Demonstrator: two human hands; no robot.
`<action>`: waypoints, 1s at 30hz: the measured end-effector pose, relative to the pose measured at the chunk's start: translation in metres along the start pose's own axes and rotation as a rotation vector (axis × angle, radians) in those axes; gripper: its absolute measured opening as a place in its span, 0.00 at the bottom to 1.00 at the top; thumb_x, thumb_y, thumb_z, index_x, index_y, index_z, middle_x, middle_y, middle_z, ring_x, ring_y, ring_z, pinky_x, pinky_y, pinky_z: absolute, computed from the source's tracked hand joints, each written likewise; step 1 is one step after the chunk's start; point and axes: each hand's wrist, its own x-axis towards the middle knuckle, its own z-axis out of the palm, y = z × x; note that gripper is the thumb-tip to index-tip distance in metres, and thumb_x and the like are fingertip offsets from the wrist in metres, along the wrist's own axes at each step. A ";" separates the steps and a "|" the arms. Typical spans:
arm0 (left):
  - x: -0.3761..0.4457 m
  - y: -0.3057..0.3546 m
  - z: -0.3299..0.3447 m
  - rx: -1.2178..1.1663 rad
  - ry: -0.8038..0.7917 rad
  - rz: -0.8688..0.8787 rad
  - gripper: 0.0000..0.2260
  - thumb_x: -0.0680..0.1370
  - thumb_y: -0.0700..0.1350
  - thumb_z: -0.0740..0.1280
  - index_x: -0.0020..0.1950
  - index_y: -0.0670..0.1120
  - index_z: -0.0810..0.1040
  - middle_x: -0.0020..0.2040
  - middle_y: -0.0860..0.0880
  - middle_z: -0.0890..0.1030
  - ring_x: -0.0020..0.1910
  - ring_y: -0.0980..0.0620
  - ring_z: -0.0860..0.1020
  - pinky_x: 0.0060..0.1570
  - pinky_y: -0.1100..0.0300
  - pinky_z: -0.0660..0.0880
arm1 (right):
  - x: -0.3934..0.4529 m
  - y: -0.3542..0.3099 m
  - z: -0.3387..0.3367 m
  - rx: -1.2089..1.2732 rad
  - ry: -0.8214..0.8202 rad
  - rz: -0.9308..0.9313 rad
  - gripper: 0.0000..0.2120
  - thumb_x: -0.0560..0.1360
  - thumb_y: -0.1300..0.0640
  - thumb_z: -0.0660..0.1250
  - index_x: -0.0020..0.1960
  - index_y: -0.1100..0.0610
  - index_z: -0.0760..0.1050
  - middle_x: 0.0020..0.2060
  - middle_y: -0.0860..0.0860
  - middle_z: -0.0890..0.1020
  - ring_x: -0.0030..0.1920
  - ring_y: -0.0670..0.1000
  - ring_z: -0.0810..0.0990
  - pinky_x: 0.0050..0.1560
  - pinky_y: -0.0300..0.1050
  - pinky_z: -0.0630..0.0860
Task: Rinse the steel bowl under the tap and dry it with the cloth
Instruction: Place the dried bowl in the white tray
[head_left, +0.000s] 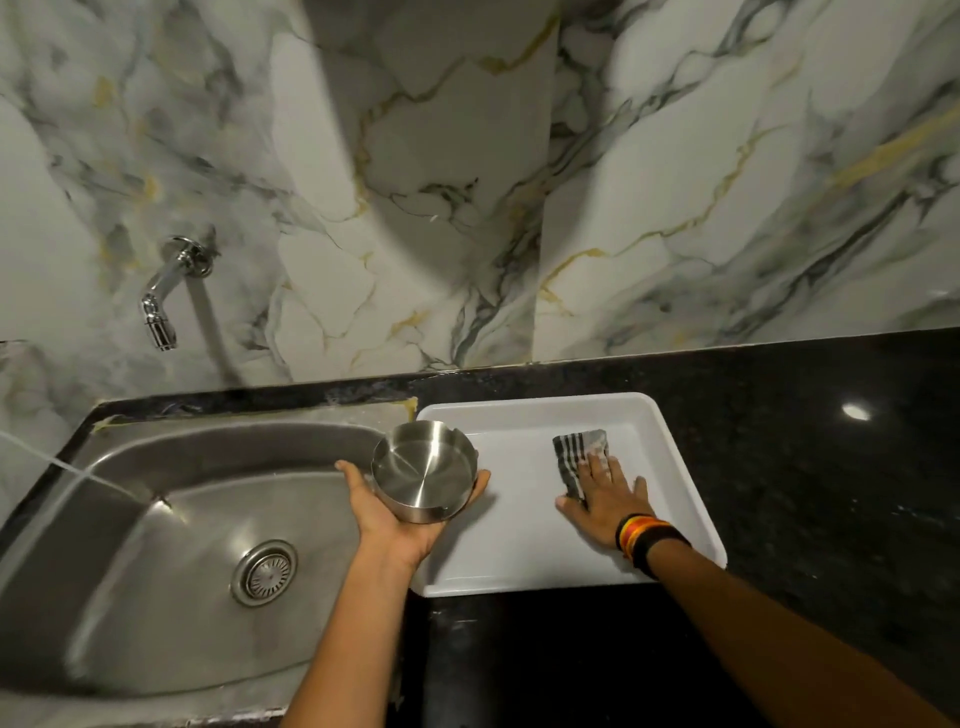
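Observation:
A small round steel bowl (423, 470) with notches in its rim rests upright in my left hand (395, 514), palm up, over the right edge of the sink (171, 613). My right hand (602, 496) lies flat, fingers spread, on a folded grey striped cloth (577, 452) inside the white tray (685, 493). The chrome tap (169, 291) sticks out of the wall at the left, well away from the bowl. No water comes from its spout.
The steel sink has a round drain strainer (265, 570) in its middle. A thin stream of water (62, 465) arcs into the basin from the left edge. Black granite counter (831, 467) surrounds the tray, with a marble wall behind.

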 end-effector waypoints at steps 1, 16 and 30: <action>0.000 -0.005 0.002 0.014 -0.002 0.001 0.44 0.74 0.80 0.62 0.75 0.46 0.75 0.69 0.27 0.78 0.64 0.22 0.80 0.55 0.19 0.77 | -0.005 -0.004 0.001 0.065 0.047 -0.019 0.39 0.82 0.32 0.48 0.85 0.50 0.45 0.85 0.51 0.42 0.84 0.58 0.41 0.79 0.67 0.39; 0.075 -0.039 -0.015 1.243 0.367 0.425 0.16 0.88 0.51 0.63 0.50 0.42 0.84 0.56 0.35 0.87 0.57 0.35 0.85 0.61 0.43 0.83 | -0.013 -0.071 -0.027 1.000 0.225 0.133 0.10 0.78 0.62 0.70 0.39 0.62 0.84 0.35 0.59 0.86 0.33 0.61 0.88 0.38 0.57 0.87; 0.044 -0.016 0.016 1.725 0.332 0.597 0.19 0.87 0.54 0.65 0.68 0.41 0.83 0.67 0.41 0.84 0.67 0.39 0.81 0.67 0.50 0.76 | -0.006 -0.077 0.006 0.961 0.214 0.182 0.10 0.79 0.65 0.66 0.41 0.55 0.73 0.37 0.52 0.78 0.31 0.50 0.82 0.31 0.35 0.77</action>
